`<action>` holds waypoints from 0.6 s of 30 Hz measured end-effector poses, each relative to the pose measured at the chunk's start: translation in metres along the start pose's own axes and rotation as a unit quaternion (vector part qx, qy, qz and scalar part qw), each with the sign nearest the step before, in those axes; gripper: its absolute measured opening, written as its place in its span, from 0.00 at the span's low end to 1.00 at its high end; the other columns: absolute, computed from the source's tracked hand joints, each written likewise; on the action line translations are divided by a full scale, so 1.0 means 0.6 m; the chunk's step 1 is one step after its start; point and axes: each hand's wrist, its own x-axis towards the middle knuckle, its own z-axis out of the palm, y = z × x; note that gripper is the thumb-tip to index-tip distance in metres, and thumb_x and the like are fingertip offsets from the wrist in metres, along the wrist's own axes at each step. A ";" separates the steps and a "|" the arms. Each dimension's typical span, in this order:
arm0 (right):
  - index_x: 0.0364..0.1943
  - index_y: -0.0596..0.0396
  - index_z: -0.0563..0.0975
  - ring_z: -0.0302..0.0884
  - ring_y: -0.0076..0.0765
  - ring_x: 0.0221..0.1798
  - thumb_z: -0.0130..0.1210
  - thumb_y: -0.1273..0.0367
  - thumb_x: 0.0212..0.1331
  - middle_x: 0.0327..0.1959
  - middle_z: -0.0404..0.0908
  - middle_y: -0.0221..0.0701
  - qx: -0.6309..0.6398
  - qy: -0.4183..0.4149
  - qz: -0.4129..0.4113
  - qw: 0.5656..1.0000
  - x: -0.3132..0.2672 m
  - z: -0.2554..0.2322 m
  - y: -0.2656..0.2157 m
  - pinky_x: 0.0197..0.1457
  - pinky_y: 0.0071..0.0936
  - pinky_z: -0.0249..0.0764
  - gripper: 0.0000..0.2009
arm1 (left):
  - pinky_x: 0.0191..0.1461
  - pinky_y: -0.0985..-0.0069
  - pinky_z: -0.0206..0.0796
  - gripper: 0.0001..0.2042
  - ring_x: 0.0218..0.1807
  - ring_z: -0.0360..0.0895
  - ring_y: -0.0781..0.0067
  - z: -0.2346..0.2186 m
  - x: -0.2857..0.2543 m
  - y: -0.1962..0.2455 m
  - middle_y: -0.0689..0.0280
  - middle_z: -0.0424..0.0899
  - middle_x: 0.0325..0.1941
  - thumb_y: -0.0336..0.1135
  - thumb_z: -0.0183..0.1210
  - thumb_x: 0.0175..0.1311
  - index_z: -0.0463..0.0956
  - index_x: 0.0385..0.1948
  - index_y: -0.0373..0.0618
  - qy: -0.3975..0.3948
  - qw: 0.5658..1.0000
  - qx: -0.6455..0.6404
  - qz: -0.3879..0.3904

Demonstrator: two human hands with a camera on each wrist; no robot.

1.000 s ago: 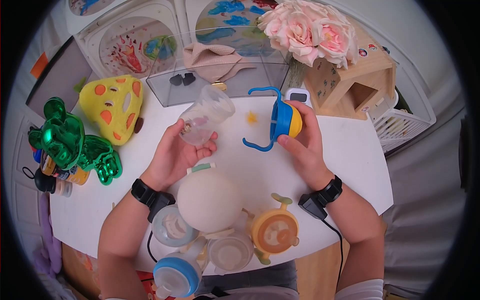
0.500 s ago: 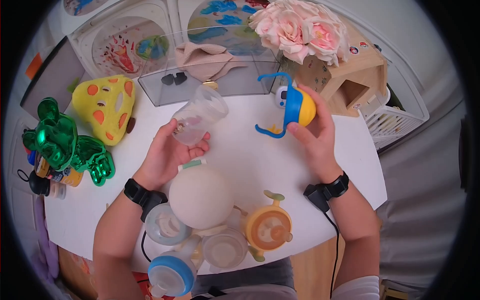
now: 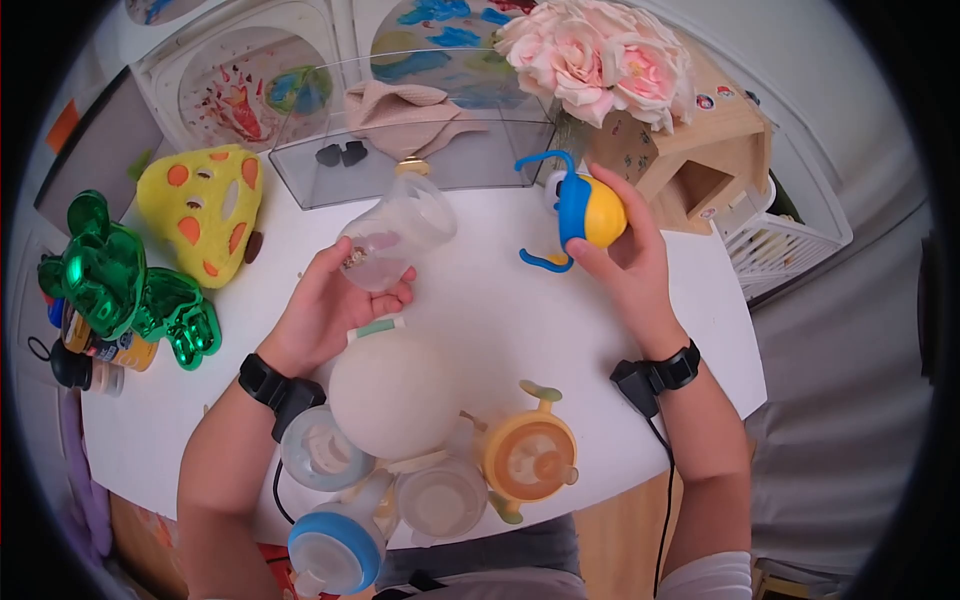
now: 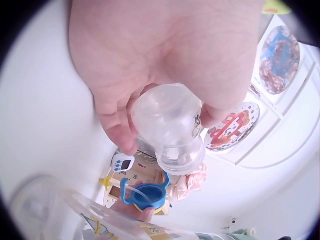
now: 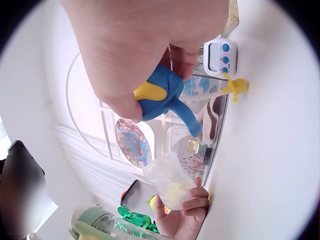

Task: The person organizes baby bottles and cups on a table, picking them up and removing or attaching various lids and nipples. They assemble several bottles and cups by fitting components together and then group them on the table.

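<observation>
A clear, waisted plastic bottle body [image 3: 385,245], its mouth open, lies tilted in my left hand [image 3: 325,310]; fingers and thumb curl round its base. My right hand [image 3: 632,265] grips a blue and yellow sippy-cup lid [image 3: 572,215] with two blue handles. The lid is turned on its side, its blue underside facing the bottle body. In the right wrist view a clear straw with a yellow weighted end [image 5: 238,87] extends from beside the lid. The two pieces are apart, above the white table [image 3: 680,330].
Near the front edge stand a white dome-topped thing [image 3: 395,390], an orange handled cup [image 3: 530,455] and a blue-ringed bottle [image 3: 340,545]. Left are a green shiny figure [image 3: 105,280] and yellow plush [image 3: 205,215]. Behind are a clear box [image 3: 400,185], roses [image 3: 600,65] and a wooden house [image 3: 720,150].
The right hand has moved the lid a little away from the bottle body, rightward, and turned it so more yellow shows. The left hand keeps its grip. The head view has shifted slightly.
</observation>
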 end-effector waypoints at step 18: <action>0.74 0.56 0.62 0.78 0.39 0.66 0.67 0.73 0.67 0.67 0.74 0.42 -0.038 0.169 -0.076 0.982 0.025 -0.090 -0.013 0.74 0.37 0.73 0.35 | 0.56 0.68 0.81 0.29 0.53 0.84 0.63 0.005 -0.003 -0.001 0.51 0.83 0.58 0.57 0.48 0.83 0.66 0.71 0.40 0.006 1.000 0.019 0.005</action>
